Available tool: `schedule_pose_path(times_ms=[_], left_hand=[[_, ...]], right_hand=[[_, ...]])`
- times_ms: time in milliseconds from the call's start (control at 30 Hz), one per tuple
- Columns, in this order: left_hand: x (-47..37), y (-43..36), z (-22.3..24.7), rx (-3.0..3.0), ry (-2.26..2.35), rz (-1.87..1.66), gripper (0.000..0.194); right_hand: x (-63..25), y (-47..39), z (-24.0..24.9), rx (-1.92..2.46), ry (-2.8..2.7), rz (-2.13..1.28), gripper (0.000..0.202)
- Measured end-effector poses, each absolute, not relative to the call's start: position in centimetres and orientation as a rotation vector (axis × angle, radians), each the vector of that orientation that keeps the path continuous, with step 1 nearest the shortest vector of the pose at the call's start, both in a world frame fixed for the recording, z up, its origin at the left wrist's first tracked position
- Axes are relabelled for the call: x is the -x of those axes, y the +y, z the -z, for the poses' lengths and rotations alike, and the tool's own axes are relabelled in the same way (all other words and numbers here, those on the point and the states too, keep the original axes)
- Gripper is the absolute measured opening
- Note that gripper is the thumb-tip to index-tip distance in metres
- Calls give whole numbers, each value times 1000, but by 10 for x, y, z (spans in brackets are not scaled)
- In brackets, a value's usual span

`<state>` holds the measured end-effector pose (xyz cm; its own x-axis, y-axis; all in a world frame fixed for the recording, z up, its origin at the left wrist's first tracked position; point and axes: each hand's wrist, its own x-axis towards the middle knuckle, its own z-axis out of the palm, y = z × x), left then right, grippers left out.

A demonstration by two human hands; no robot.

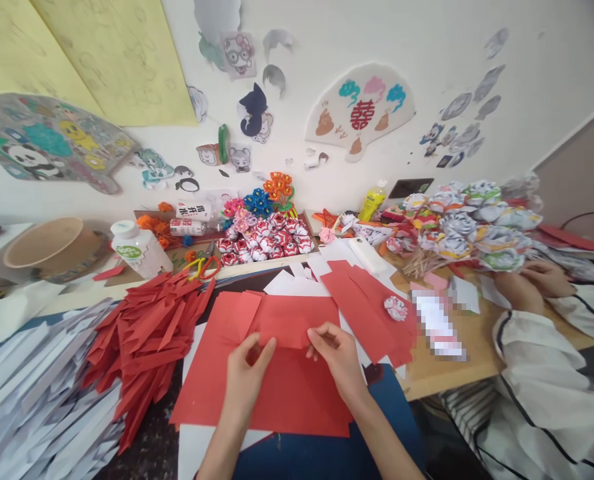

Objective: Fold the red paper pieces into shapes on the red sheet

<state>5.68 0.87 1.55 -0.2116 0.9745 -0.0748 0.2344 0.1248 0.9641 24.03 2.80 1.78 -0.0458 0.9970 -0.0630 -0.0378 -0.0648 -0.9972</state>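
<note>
Between both hands is a small rectangle of red paper (285,331), stretched level over a larger red sheet (277,400). My left hand (249,363) pinches its left end between thumb and forefinger. At the other end, my right hand (333,350) grips it by the fingertips. Another red strip (239,315) lies just beyond my left hand on the big sheet. A heap of folded red paper strips (149,333) sits to the left, beside a pile of folded white paper strips (41,393).
A co-worker's hands (531,283) are at the right, near paper flowers (467,227). Red sheets (361,300) with a small paper flower (395,308) lie right of my work. Behind stand a white bottle (139,250), orange-handled scissors (207,267) and a box of red-white flowers (267,238).
</note>
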Motion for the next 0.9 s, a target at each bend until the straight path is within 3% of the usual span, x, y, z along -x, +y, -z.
schedule_pose_path(times_ms=[167, 367, 567, 700, 900], left_hand=[[-53, 22, -23, -1204, 1460, -1164, 36], [-53, 31, -27, -1693, 1517, -771, 28], [-72, 21, -22, -2027, 1887, -562, 34], [-79, 16, -14, -2191, 2009, -552, 30], [-81, 16, -3, -2388, 2026, -688, 21]], right_hand=[[-247, 17, -24, 1259, -1525, -1433, 26], [-235, 29, -29, 1428, -1611, -1089, 23], [-216, 36, -9, 1685, -1805, -727, 26], [-213, 33, 1, 1752, -1837, -474, 17], [-213, 30, 9, 1652, -1933, -233, 23]])
